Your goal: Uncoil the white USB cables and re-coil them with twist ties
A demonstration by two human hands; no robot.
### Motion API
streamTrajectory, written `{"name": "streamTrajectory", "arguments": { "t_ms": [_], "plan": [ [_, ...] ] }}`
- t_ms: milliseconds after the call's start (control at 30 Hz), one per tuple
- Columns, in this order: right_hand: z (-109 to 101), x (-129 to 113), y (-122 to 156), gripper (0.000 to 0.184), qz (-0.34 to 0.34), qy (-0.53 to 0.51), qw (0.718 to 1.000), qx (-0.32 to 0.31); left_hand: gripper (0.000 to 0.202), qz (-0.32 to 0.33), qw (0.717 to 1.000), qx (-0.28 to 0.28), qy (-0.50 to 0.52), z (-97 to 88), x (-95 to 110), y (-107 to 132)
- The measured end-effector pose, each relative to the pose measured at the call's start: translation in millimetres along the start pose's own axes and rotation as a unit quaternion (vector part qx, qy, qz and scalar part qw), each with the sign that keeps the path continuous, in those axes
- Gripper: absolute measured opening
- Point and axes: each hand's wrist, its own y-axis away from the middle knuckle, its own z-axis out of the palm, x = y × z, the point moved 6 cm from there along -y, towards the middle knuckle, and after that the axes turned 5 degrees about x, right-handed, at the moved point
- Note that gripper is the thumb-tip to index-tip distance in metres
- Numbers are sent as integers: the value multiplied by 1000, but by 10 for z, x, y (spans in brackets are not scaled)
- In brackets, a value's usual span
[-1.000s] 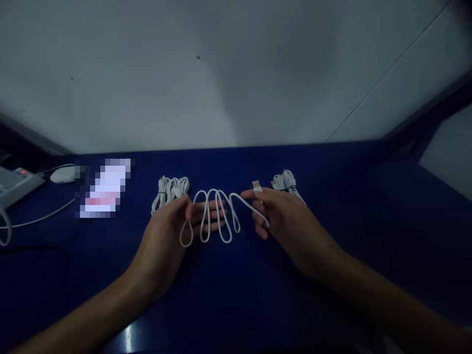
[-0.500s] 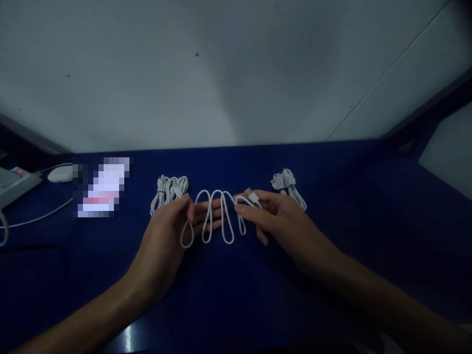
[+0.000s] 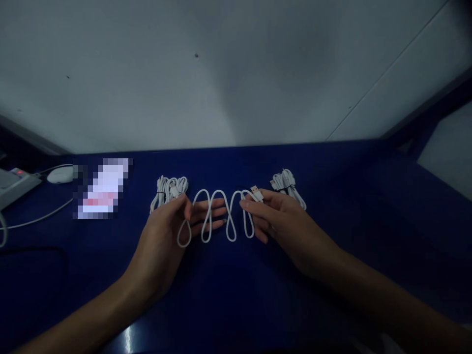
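A white USB cable (image 3: 229, 228) stretches between my hands in several wavy loops. My left hand (image 3: 165, 228) pinches one end of it between thumb and forefinger, its other fingers extended behind the loops. At the other end, my right hand (image 3: 280, 214) grips the cable between thumb and fingers, close to its USB plug (image 3: 257, 193), which points up. Behind my left hand lie bundled white cables (image 3: 162, 189) with a dark tie. Another tied cable bundle (image 3: 289, 184) rests just beyond my right hand, partly hidden by it.
On the blue table (image 3: 228, 290), a pixelated bright screen (image 3: 105, 187) lies at the left. Beside it are a white rounded object (image 3: 61, 174) and a white power strip (image 3: 18, 182) with a red light and cords. A pale wall (image 3: 155, 88) rises behind.
My right hand has shifted slightly to the right, and the cable's loops have spread wider apart. The plug has moved right and up a little. My left hand is almost still.
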Motion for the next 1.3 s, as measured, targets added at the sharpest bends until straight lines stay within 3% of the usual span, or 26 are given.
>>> {"name": "streamTrajectory", "arguments": {
  "t_ms": [400, 733, 1300],
  "plan": [
    [-4, 17, 0, 32, 9, -29, 1000, -4, 45, 1, 1000, -7, 1, -8, -6, -6],
    [-56, 7, -16, 29, 1, -5, 999, 33, 42, 11, 997, -70, -28, 10, -17, -9],
    [-61, -33, -10, 31, -28, 38, 997, 57, 41, 16, 998, -64, -10, -36, -69, -64]
  ]
}}
